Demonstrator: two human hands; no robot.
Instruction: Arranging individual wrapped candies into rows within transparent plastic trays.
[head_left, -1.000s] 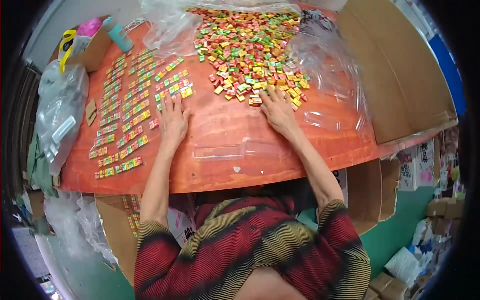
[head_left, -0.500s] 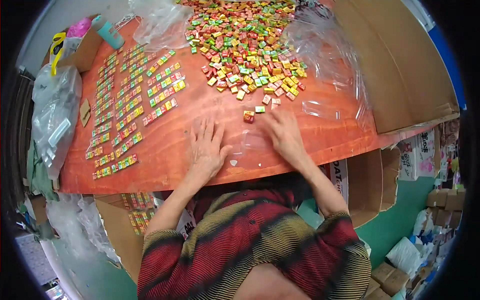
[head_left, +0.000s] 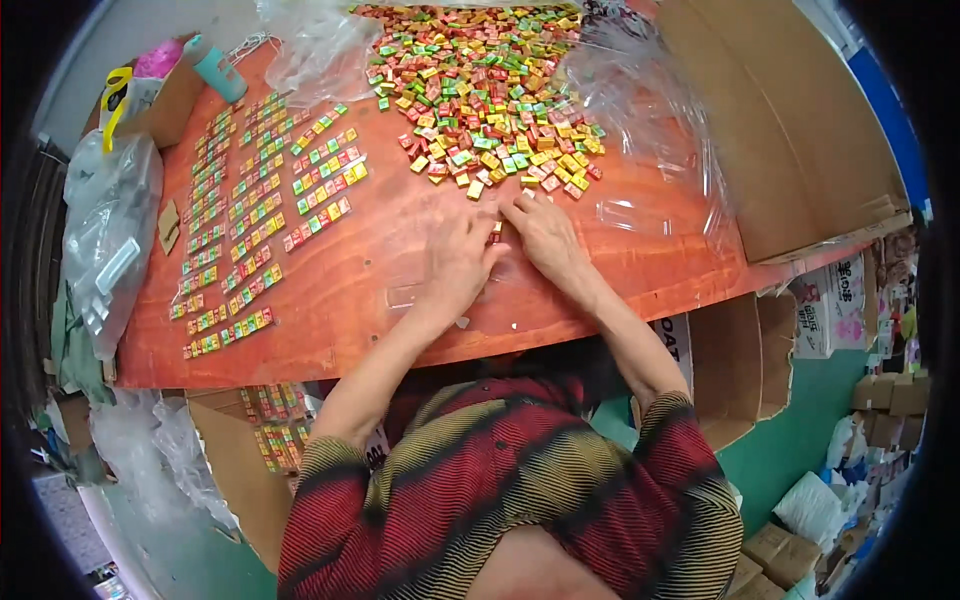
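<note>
Between my two hands a small red-and-yellow box point(head_left: 495, 232) shows in part on the orange-red table point(head_left: 330, 335). My left hand point(head_left: 460, 258) is at its left side, fingers pointing forward and smeared by motion, so their grip is unclear. My right hand point(head_left: 547, 240) is closed at the right, its bent fingers on small boxes that they mostly hide. Just beyond my fingertips lies the near edge of a big heap of small red, yellow and green boxes point(head_left: 490, 100). A clear plastic piece point(head_left: 402, 295) lies beside my left wrist.
Rows of small boxes point(head_left: 255, 220) line the table's left. Clear plastic bags and film point(head_left: 640, 110) lie at the back, and clear trays point(head_left: 635, 217) at right. A large cardboard box point(head_left: 800, 130) stands right; a turquoise bottle point(head_left: 215, 68) stands back left. An open carton point(head_left: 235, 455) sits below the table.
My left hand has moved right and forward from lying flat on the table. My right hand has shifted slightly left and forward, covering the loose small boxes. Both hands are now close together.
</note>
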